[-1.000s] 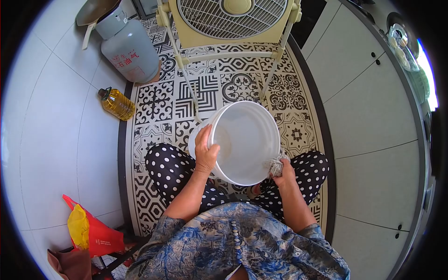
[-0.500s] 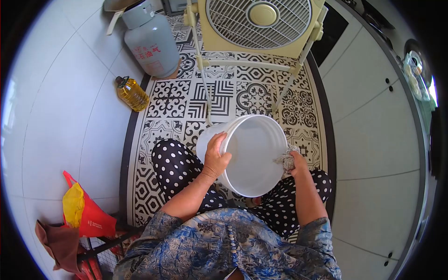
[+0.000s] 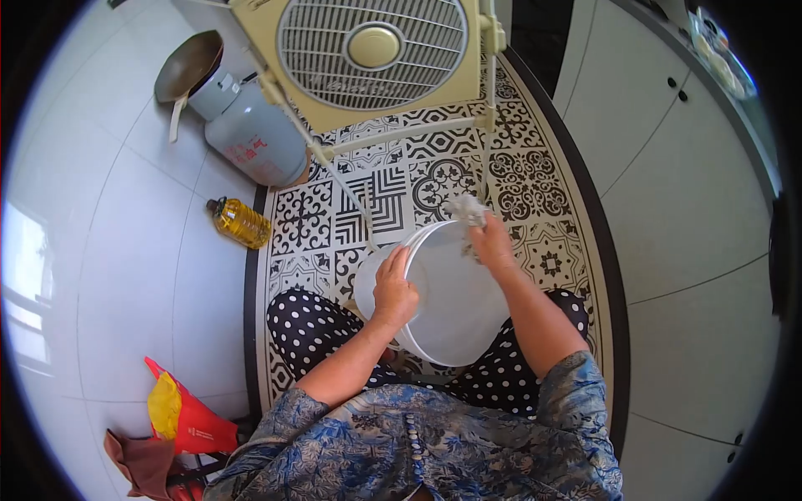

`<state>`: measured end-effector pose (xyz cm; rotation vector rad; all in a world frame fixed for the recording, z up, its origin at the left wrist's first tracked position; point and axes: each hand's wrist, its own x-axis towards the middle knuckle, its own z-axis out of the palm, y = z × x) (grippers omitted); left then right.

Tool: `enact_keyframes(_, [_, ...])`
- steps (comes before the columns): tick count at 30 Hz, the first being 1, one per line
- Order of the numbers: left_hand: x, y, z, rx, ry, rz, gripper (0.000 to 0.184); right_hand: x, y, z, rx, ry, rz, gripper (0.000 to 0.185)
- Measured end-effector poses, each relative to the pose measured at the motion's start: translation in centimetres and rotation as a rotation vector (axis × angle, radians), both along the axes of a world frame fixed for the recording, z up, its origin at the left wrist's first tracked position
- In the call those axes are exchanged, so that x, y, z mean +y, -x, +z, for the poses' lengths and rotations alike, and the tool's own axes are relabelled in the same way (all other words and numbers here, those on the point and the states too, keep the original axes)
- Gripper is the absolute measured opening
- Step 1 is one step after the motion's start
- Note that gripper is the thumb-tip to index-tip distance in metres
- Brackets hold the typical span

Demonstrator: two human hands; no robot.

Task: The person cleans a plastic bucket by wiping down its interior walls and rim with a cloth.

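Observation:
A white plastic bucket [image 3: 455,313] is tilted between my knees, its mouth turned up toward me. My left hand [image 3: 395,288] grips its left rim, fingers on the outer wall and thumb toward the inside. At the bucket's upper right rim, my right hand [image 3: 493,240] is closed around a greyish-white rag [image 3: 466,210]. Part of the rag bunches up above the rim, and a strand hangs over the edge toward the inside. The bucket's base is partly hidden by its own wall and my left hand.
A cream box fan [image 3: 376,54] on a tubular stand is ahead. To the left stand a grey gas cylinder [image 3: 255,138], a pan [image 3: 188,67] on top, and a bottle of yellow oil [image 3: 241,223]. A red bag [image 3: 200,422] sits lower left; pale cabinets [image 3: 677,209] line the right.
My right hand has moved the rag from the bucket's right side up to its upper right rim. My left hand keeps its hold. The whole view has turned slightly.

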<state>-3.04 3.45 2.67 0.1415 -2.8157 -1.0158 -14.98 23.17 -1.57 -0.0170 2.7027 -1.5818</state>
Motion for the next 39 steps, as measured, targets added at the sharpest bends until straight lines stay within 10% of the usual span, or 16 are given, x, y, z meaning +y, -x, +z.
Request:
enact_keyframes(9, [0.6,1.9,0.9,0.006,-0.045,-0.066,0.063,-3.8,-5.3,6.9,0.34,-0.095,0.29,0.032])
enact_keyframes(20, [-0.4,-0.3,0.3,0.081,-0.037,-0.066,0.064,-0.1,-0.9,3.0,-0.154,-0.438,-0.113,0.031])
enact_keyframes(30, [-0.6,0.5,0.9,0.014,-0.12,-0.097,0.064,-5.1,-5.1,6.7,0.25,0.009,0.339,0.028])
enact_keyframes(39, [-0.7,-0.1,0.9,0.037,-0.099,-0.073,0.063,-2.4,-2.0,4.4,0.056,-0.26,0.08,0.025])
